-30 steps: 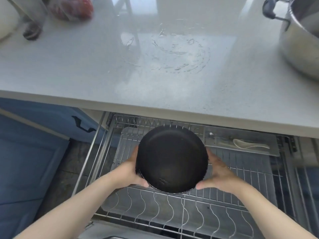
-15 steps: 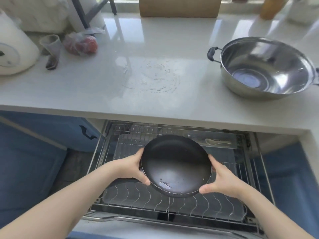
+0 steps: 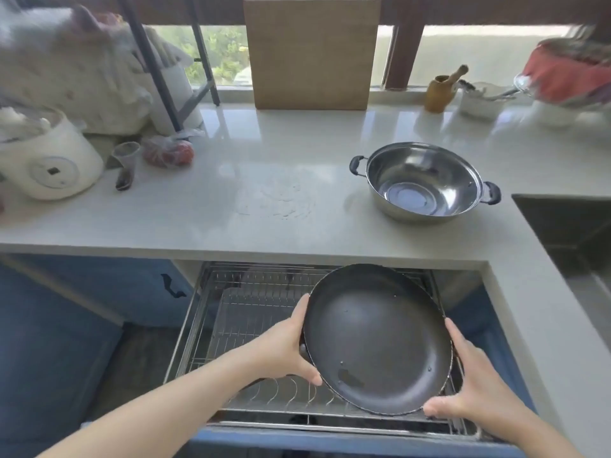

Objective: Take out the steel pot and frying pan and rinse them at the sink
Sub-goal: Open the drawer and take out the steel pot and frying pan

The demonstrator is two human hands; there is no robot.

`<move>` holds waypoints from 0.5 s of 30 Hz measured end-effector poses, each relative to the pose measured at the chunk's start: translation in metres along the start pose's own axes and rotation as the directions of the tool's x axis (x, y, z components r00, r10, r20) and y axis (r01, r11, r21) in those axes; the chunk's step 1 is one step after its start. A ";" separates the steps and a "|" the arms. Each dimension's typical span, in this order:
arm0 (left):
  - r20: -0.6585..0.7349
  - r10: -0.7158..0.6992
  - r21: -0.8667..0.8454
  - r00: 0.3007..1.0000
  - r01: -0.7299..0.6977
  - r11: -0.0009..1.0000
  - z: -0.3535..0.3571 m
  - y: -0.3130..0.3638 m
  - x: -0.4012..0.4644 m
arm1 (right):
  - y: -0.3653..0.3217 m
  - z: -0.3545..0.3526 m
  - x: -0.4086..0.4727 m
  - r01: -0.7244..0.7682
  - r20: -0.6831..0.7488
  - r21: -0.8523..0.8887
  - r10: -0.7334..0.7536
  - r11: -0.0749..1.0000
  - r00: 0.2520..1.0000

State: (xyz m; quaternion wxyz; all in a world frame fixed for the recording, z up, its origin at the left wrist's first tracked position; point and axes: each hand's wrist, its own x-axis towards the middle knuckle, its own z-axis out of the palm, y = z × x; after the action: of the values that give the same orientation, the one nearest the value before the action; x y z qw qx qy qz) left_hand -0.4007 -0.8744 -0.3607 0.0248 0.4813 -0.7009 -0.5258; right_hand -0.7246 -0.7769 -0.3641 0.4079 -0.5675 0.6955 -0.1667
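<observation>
A black frying pan (image 3: 377, 338) hangs tilted above the open wire drawer rack (image 3: 251, 312), with a few water drops inside it. My left hand (image 3: 284, 348) grips its left rim and my right hand (image 3: 469, 381) grips its right rim, thumbs over the edge. The pan's handle is hidden. A steel pot (image 3: 423, 183) with two dark handles stands upright on the white counter (image 3: 264, 153), to the right of the middle. The dark sink (image 3: 568, 233) lies at the right edge.
A wet patch (image 3: 277, 200) marks the counter's middle. A white rice cooker (image 3: 49, 160), a plastic cup (image 3: 125, 153) and a bagged red item (image 3: 168, 153) sit at left. A cardboard sheet (image 3: 314, 54) leans at the window. A jar (image 3: 439, 90) and bowls (image 3: 479, 100) stand back right.
Both hands have lifted the pan up and to the right out of the drawer rack. My view has risen, bringing the pot, the sink and the window into sight.
</observation>
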 end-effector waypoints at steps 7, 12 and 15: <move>-0.137 0.088 0.006 0.987 -0.088 0.996 -0.089 0.017 0.010 | -0.071 -0.019 0.056 0.123 -0.144 -0.064 -0.131 0.990 0.981; -0.210 0.096 0.066 0.973 -0.083 0.994 -0.167 -0.015 0.024 | -0.125 0.002 0.138 0.193 -0.095 -0.116 -0.204 0.974 0.974; -0.238 0.069 0.100 0.969 -0.046 0.994 -0.210 -0.037 0.048 | -0.150 0.012 0.196 0.188 -0.051 -0.127 -0.196 0.974 0.979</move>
State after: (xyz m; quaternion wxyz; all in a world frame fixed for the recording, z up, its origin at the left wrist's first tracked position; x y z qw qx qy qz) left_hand -0.2895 -1.0572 -0.3181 0.1025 0.5216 -0.7303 -0.4291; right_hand -0.6220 -1.0001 -0.3417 0.3324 -0.6502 0.6589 -0.1808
